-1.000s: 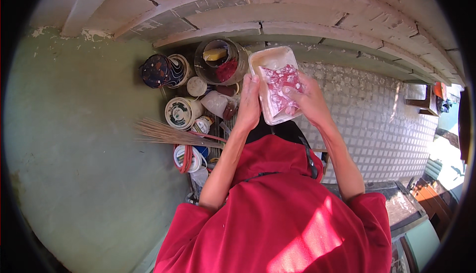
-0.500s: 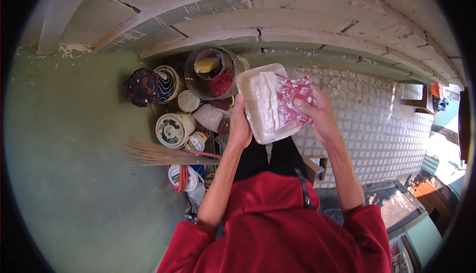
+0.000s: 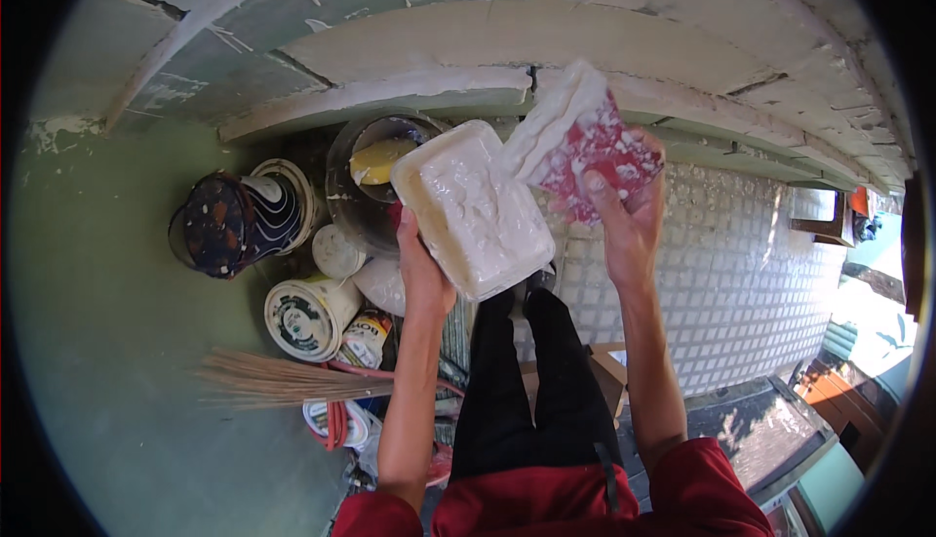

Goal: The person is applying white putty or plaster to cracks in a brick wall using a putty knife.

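My left hand (image 3: 426, 278) grips a shallow rectangular white tub (image 3: 425, 207) by its near left side, with the thumb over the rim. Thick white paste (image 3: 485, 200) fills much of the tub. In my right hand (image 3: 629, 230) is a flat red spreader (image 3: 616, 152), smeared with white, the thumb pressed on its face. A thick band of the same paste (image 3: 561, 113) lies along the spreader's far left edge. The spreader is up and to the right of the tub, its lower left corner close to the tub's rim. Fingers behind both things are partly hidden.
A green wall (image 3: 117, 342) runs along the left. Against it stand paint buckets (image 3: 302, 318), a dark splattered pail (image 3: 214, 225), a large basin (image 3: 346, 176) with a yellow thing inside, and a stick broom (image 3: 283, 378). Jointed pale panels (image 3: 419, 39) span the top. Patterned tiles (image 3: 721, 264) cover the right.
The spreader has left the tub and moved up, now carrying a thick strip of paste. The tub has shifted left and tilted. My view has also moved.
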`<move>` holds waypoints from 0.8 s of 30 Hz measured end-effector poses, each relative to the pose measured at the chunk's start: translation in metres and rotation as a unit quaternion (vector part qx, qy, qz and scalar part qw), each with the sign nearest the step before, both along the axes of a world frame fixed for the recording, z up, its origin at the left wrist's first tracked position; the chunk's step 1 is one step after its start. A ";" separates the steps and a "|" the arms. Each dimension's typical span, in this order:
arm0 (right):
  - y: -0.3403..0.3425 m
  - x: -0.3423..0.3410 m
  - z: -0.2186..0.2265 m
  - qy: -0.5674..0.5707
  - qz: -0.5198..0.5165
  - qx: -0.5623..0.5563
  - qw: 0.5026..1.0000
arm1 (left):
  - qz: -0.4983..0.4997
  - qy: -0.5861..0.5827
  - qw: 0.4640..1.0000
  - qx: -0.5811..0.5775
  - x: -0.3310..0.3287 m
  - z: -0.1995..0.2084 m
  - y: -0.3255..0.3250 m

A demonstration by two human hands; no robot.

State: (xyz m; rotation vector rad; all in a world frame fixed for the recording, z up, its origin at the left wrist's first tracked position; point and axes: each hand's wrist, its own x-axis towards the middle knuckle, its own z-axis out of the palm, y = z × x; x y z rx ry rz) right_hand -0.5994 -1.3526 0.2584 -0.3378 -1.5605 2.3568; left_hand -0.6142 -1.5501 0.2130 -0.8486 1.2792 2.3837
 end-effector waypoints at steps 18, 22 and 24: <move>-0.078 -0.121 -0.051 -0.024 -0.314 0.420 0.851 | 0.039 -0.026 0.997 -0.063 0.044 -0.009 -0.067; -0.113 -0.141 -0.043 -0.009 -0.305 0.443 0.843 | 0.058 -0.021 0.995 -0.073 0.061 0.000 -0.083; -0.136 -0.143 -0.037 -0.032 -0.251 0.421 0.871 | 0.076 -0.029 0.995 -0.060 0.069 0.003 -0.091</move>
